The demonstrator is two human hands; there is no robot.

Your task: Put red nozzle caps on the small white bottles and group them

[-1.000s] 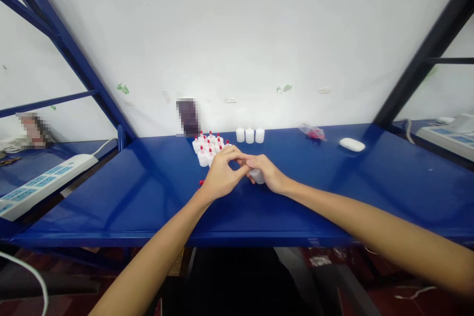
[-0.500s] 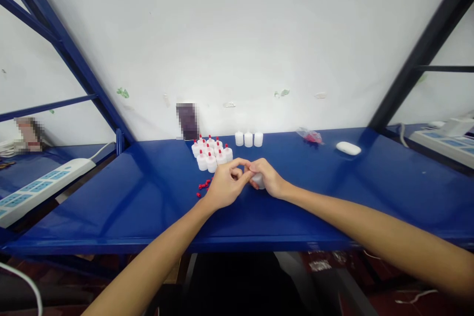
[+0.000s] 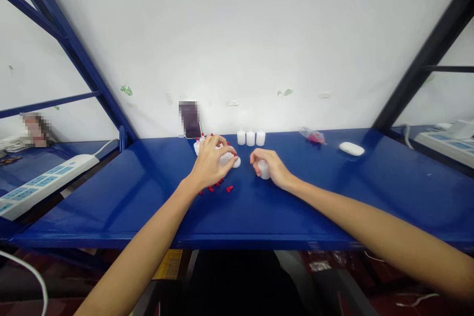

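Observation:
My left hand point(image 3: 211, 162) reaches over a cluster of small white bottles point(image 3: 197, 147) with red caps, hiding much of it. Its thumb and index finger pinch a red-capped white bottle point(image 3: 236, 162) at the cluster's right side. To the right, my right hand point(image 3: 272, 165) curls around another white bottle point(image 3: 264, 170), whose top is partly covered by the fingers. Loose red caps point(image 3: 229, 188) lie on the table just below my left hand. Three white bottles without red caps point(image 3: 251, 138) stand in a row near the wall.
The blue table point(image 3: 296, 217) meets a white wall. A clear bag with red pieces point(image 3: 314, 137) and a white oval object point(image 3: 351, 148) lie at the right. A dark, blurred rectangle point(image 3: 190, 119) leans on the wall. A power strip point(image 3: 48, 183) runs along the left.
My hands have come apart. The left has moved left and up to the bottle cluster, with a red-capped bottle in its fingers. My right hand stays nearly in place, holding a white bottle.

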